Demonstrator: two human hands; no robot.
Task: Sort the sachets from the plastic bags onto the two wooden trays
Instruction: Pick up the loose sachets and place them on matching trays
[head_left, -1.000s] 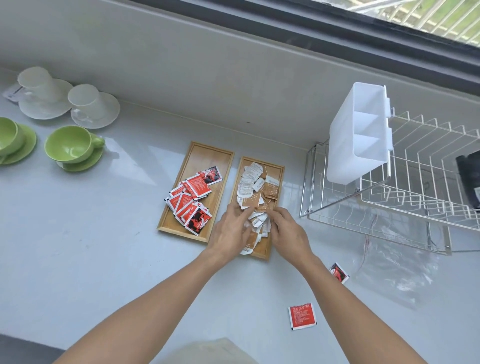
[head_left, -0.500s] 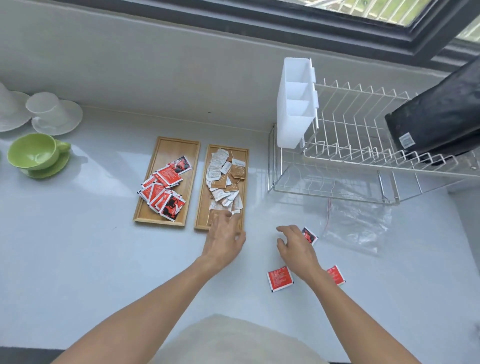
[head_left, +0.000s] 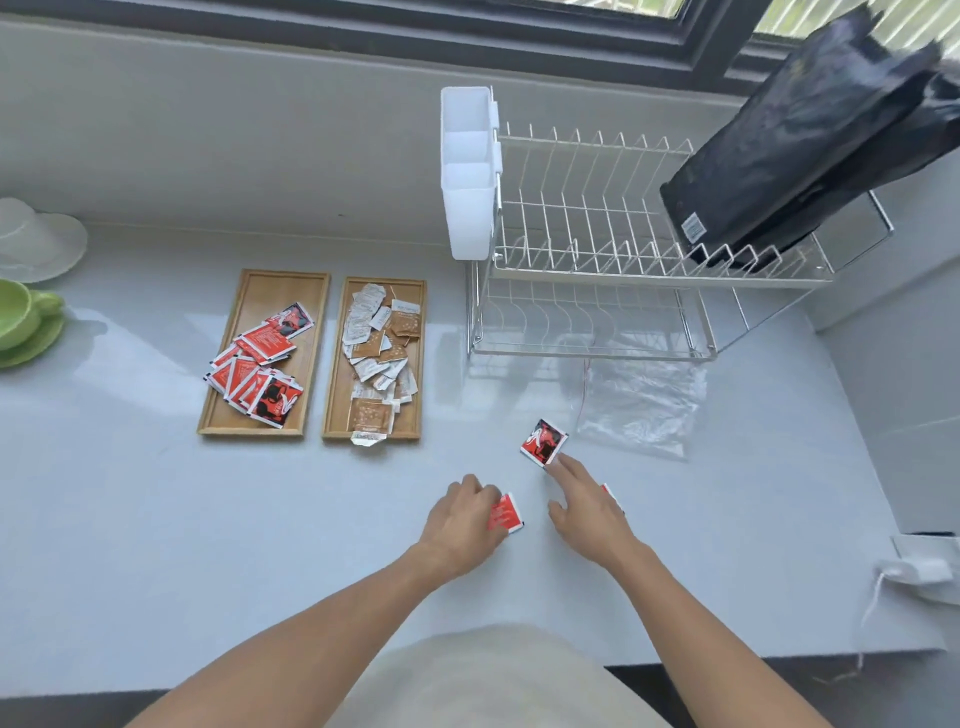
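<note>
Sachets still loose on the tabletop (head_left: 156, 519): three red ones near the front centre. Left hand (head_left: 462, 525) lies curled over one red sachet (head_left: 506, 513), fingers closed on its left edge; grasp looks likely, though lift-off cannot be told. Right hand (head_left: 587, 512) is released, palm down, index finger stretched forward with its tip touching the near corner of a red-and-black sachet (head_left: 544, 441). A third red sachet (head_left: 613, 498) shows only as a sliver at the right side of that hand, mostly hidden beneath it. Left wooden tray (head_left: 260, 288) holds a heap of red sachets (head_left: 257, 364), a few overhanging its left rim. Right wooden tray (head_left: 337, 395), just beside it, holds white and brown sachets (head_left: 382, 343); one white one pokes over the near rim. Clear plastic bag (head_left: 639, 405) lies flat right of the trays, partly under a wire dish rack (head_left: 597, 249). On the rack: white caddy (head_left: 467, 171), black pouch (head_left: 795, 150). Green cup (head_left: 21, 312) and white cup (head_left: 36, 239) at far left.
</note>
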